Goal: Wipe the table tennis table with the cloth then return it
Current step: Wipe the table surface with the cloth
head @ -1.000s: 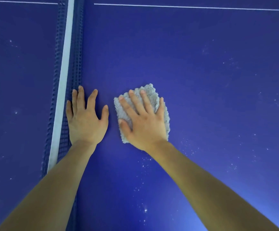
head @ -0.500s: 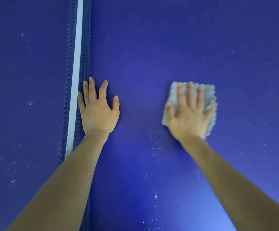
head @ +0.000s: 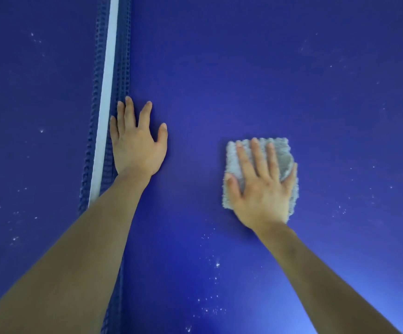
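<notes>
Both hands are lying flat on the blue worktop [head: 219, 68], one of them pressing a cloth.

The left hand [head: 138, 143] is resting palm down with its fingers spread, its outer edge just beside the net [head: 104, 116]. The right hand [head: 263, 186], fingers straight and splayed, is pressing the grey fluffy cloth [head: 283, 154] onto the worktop, well apart from the left, with the cloth's edges showing around the fingers.
</notes>
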